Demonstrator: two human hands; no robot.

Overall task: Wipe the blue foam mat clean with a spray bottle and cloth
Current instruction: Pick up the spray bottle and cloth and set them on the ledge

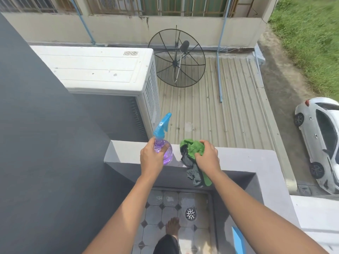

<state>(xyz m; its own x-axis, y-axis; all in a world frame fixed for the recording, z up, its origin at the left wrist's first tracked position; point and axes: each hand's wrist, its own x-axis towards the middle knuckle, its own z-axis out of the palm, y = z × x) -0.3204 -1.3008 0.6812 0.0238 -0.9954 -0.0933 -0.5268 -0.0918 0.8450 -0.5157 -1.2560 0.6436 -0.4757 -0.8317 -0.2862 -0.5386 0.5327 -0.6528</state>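
balcony, daytime: a person's left hand (152, 158) is wrapped round the neck of a purple spray bottle (161, 129) standing on the grey parapet ledge (247, 158). the right hand (207, 158) clutches a green cloth (192, 148) bunched on the same ledge, its tail hanging down the inner side. only a sliver of what is prob. the blue foam mat (238, 239) shows at lower right, rest out of shot. bottle looks light, rigid plastic, poss. slick if wet; the neck under the trigger is the sure hold. cloth is soft & limp, best taken as a wad. mat likely light & bendy.
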